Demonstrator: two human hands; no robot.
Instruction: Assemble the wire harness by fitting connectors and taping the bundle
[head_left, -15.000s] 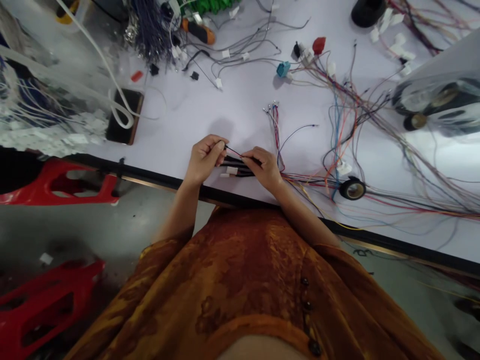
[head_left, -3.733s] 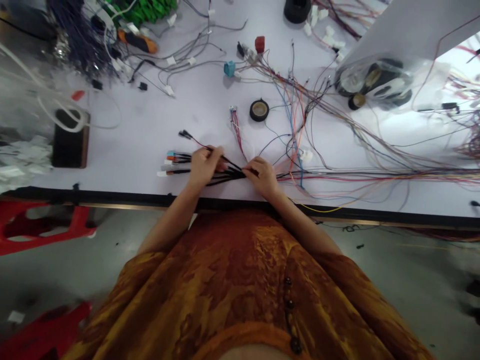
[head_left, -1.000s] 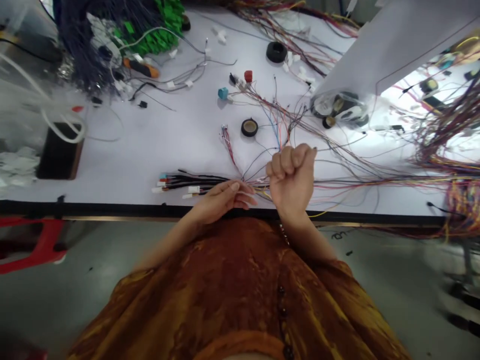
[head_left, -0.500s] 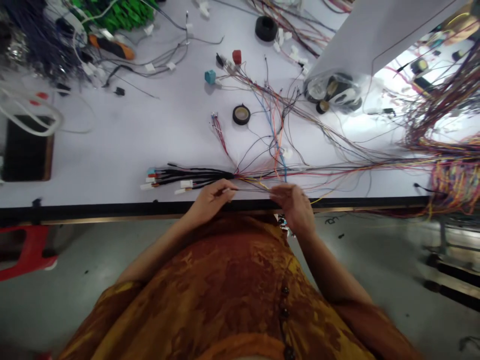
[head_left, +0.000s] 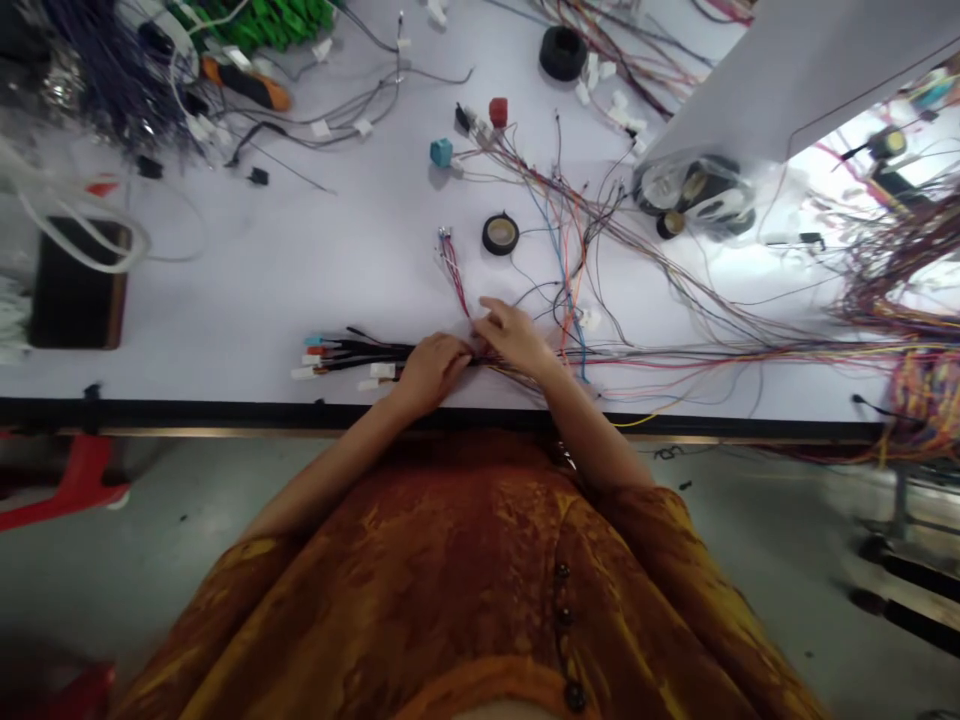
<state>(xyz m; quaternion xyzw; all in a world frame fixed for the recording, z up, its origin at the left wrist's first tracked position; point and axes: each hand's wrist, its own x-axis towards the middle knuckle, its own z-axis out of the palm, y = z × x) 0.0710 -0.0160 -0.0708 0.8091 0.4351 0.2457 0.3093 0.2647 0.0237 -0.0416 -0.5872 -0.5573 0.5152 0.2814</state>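
A bundle of black-sleeved wires (head_left: 360,352) with small white, red and blue connectors at its left end lies along the near edge of the white table (head_left: 315,270). My left hand (head_left: 431,366) is curled over the bundle where the black sleeves end. Just to its right, my right hand (head_left: 510,335) rests on the thin coloured wires (head_left: 675,352) that fan out to the right, fingers stretched toward a short red wire group (head_left: 454,270).
A roll of black tape (head_left: 500,234) lies beyond my hands. More tape rolls in a clear bag (head_left: 694,190) are at right. Blue (head_left: 441,152) and red (head_left: 498,111) connectors, an orange-handled tool (head_left: 244,85), a dark box (head_left: 73,296) and tangled wires crowd the back.
My right hand came back from the table's edge onto the wires beside the left hand. My left hand closed over the black bundle. The view shifted slightly.
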